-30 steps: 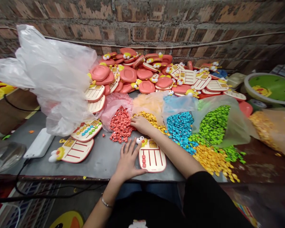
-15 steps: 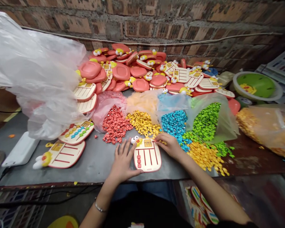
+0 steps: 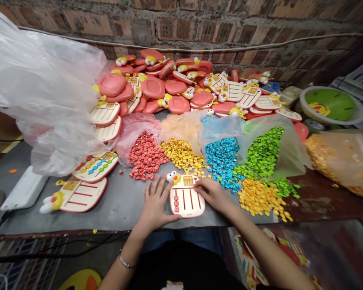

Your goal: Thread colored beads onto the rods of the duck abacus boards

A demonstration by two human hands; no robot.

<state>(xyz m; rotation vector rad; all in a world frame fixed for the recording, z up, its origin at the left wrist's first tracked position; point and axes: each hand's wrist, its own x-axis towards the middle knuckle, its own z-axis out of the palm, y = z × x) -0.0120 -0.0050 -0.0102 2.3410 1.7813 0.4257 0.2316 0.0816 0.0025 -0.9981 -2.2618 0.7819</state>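
Observation:
A cream toy board (image 3: 187, 203) with a red rim and a yellow, big-eyed duck head lies flat in front of me. Several red pieces (image 3: 176, 204) sit in its leftmost slot; red lines mark the others. My left hand (image 3: 157, 203) rests at the board's left side, fingers spread, index finger near the duck head and thumb along the lower edge. At the upper right corner, my right hand (image 3: 210, 192) has its fingertips pinched together over the board. A speck of red shows at those fingertips, but I cannot tell what they hold.
Behind the board spill red beads (image 3: 147, 159), yellow beads (image 3: 184, 155), blue beads (image 3: 222, 159) and green beads (image 3: 264, 153) from bags. Loose yellow pieces (image 3: 258, 197) lie right. Stacked toy boards (image 3: 178, 104) line the brick wall. A finished-looking board (image 3: 95, 167) and white box (image 3: 26, 189) are left.
My right hand has shifted slightly down and left, its fingertips now over the board's upper right part. My left hand keeps its place on the board. The view has tilted a little.

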